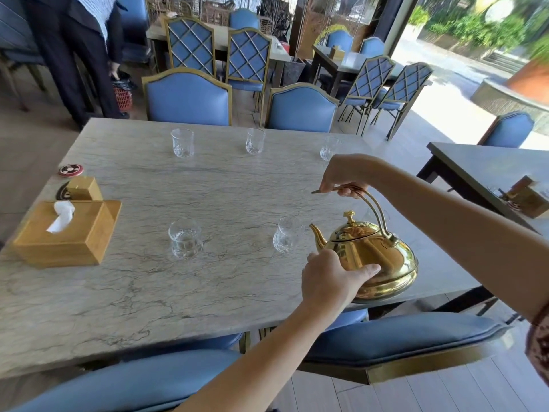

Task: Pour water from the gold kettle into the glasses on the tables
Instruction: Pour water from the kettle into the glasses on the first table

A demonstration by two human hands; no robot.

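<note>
Tissue box (66, 233) far left, then the left hand (329, 281) cupped flat against the belly of the gold kettle (377, 257), right hand (346, 176) closed around its arched handle, spout aimed at the near-middle glass (287, 234) just beside it on the tabletop (208, 292). Risk, as judged: a fast tip would overshoot that narrow rim and spill; a hot belly could make the bracing palm flinch. Count: five glasses plain, a possible sixth hidden behind the handle; one kettle.
</note>
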